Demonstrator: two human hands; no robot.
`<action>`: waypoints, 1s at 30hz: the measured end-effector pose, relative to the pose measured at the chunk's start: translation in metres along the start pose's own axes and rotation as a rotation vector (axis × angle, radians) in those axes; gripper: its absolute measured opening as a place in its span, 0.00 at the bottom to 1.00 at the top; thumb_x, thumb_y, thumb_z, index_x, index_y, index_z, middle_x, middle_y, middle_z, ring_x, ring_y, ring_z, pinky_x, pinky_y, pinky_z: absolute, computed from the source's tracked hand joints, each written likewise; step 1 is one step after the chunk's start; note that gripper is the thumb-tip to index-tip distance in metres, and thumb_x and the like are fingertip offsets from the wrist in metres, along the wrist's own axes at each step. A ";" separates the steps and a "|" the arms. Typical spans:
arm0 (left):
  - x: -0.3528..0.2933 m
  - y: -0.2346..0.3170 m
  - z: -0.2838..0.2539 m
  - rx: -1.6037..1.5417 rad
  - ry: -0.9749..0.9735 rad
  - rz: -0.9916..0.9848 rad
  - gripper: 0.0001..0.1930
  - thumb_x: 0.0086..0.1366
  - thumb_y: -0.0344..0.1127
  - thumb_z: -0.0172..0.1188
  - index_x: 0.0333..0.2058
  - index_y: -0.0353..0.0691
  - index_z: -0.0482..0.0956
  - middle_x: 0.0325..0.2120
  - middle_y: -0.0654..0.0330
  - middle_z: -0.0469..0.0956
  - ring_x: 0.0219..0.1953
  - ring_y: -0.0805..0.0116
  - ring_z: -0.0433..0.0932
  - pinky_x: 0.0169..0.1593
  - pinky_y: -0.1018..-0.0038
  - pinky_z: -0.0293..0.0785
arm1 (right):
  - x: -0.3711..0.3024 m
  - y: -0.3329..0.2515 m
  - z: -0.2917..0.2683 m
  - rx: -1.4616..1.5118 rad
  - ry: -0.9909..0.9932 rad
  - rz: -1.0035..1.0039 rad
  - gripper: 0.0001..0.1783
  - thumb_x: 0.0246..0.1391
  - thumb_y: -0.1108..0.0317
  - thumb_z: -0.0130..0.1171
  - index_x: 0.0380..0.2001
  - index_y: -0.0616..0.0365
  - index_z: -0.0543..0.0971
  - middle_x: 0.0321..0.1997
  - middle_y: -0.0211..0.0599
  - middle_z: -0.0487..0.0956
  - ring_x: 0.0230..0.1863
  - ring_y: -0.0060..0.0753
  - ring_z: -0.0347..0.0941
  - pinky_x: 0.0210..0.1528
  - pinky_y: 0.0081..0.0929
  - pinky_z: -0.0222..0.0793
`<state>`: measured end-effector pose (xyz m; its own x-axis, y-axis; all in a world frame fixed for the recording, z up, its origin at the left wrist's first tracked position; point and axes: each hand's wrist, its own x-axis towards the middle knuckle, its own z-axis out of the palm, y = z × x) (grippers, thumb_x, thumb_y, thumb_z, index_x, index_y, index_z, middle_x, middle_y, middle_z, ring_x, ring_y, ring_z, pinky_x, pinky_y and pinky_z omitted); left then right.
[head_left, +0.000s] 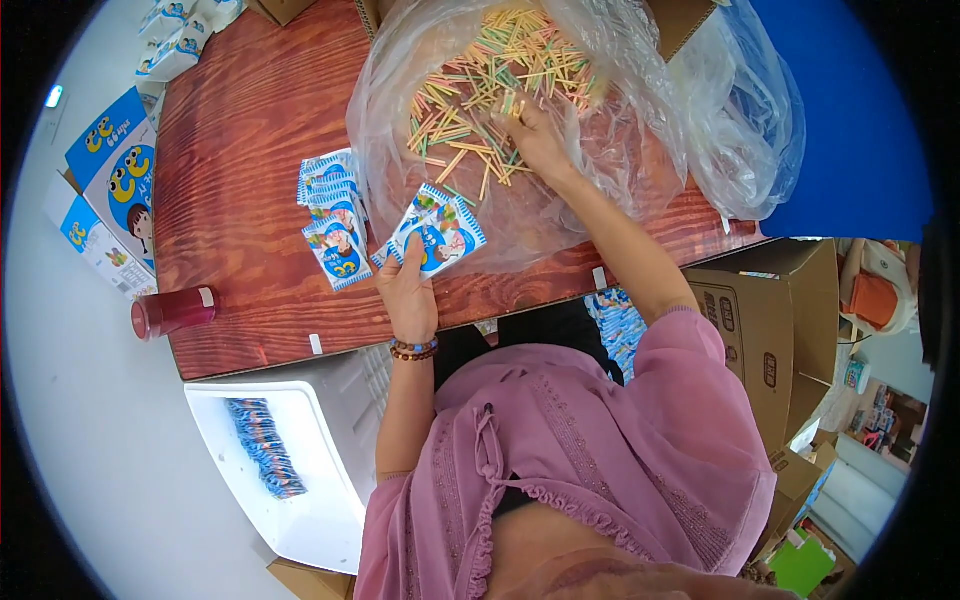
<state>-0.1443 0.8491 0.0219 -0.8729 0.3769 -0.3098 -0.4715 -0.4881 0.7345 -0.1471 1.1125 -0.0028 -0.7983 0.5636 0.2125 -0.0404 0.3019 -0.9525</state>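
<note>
Packets (447, 240): 2+, clasped by left hand (408, 293) | sticks (535, 60): 50+, right hand (538, 141) half-curled, hold unclear

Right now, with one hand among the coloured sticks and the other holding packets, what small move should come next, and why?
Perhaps pinch a few sticks with the right hand and bring them toward the blue-and-white packets in the left hand. The right hand is among the sticks, and those packets are held close by. I can't tell whether they're open.
</note>
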 end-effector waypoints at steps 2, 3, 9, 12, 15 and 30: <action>-0.001 -0.001 -0.001 0.008 0.013 -0.002 0.08 0.65 0.29 0.57 0.40 0.30 0.78 0.38 0.58 0.80 0.38 0.74 0.79 0.44 0.76 0.75 | -0.003 0.001 0.002 0.053 -0.013 0.030 0.08 0.60 0.68 0.52 0.39 0.61 0.74 0.39 0.29 0.78 0.41 0.21 0.70 0.47 0.22 0.65; 0.000 -0.001 0.000 -0.004 0.004 0.003 0.08 0.65 0.29 0.56 0.40 0.30 0.78 0.38 0.58 0.80 0.38 0.74 0.79 0.44 0.76 0.75 | -0.002 -0.002 0.003 -0.035 -0.013 0.004 0.08 0.60 0.68 0.52 0.40 0.60 0.74 0.39 0.30 0.77 0.42 0.22 0.70 0.48 0.22 0.64; -0.001 -0.003 0.000 -0.018 0.020 0.026 0.08 0.66 0.29 0.56 0.39 0.31 0.78 0.38 0.58 0.80 0.38 0.74 0.79 0.44 0.76 0.76 | -0.017 -0.013 -0.004 -0.351 -0.017 -0.153 0.10 0.60 0.66 0.52 0.41 0.58 0.72 0.40 0.33 0.77 0.46 0.25 0.69 0.55 0.25 0.61; -0.001 -0.003 0.000 -0.023 -0.001 0.032 0.08 0.66 0.29 0.55 0.39 0.30 0.77 0.38 0.58 0.79 0.39 0.74 0.78 0.44 0.75 0.76 | -0.016 -0.013 -0.006 -0.721 -0.107 -0.251 0.11 0.62 0.62 0.50 0.41 0.59 0.72 0.41 0.33 0.77 0.48 0.26 0.68 0.59 0.27 0.57; 0.000 -0.003 -0.001 -0.043 0.003 0.016 0.08 0.66 0.30 0.55 0.39 0.31 0.77 0.38 0.58 0.80 0.39 0.73 0.79 0.44 0.75 0.76 | -0.015 -0.018 -0.007 -0.311 -0.091 -0.153 0.13 0.65 0.61 0.46 0.40 0.60 0.72 0.44 0.34 0.77 0.48 0.28 0.68 0.61 0.29 0.55; -0.004 0.009 0.015 -0.179 -0.096 0.007 0.11 0.68 0.39 0.54 0.38 0.37 0.78 0.37 0.60 0.80 0.38 0.71 0.79 0.40 0.71 0.75 | -0.072 -0.140 0.061 1.039 -0.022 -0.128 0.19 0.65 0.66 0.39 0.50 0.71 0.67 0.55 0.56 0.71 0.63 0.48 0.62 0.66 0.42 0.53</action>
<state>-0.1433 0.8549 0.0391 -0.8645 0.4419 -0.2396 -0.4874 -0.6198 0.6151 -0.1206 0.9829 0.1015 -0.7618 0.5569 0.3310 -0.6138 -0.4570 -0.6437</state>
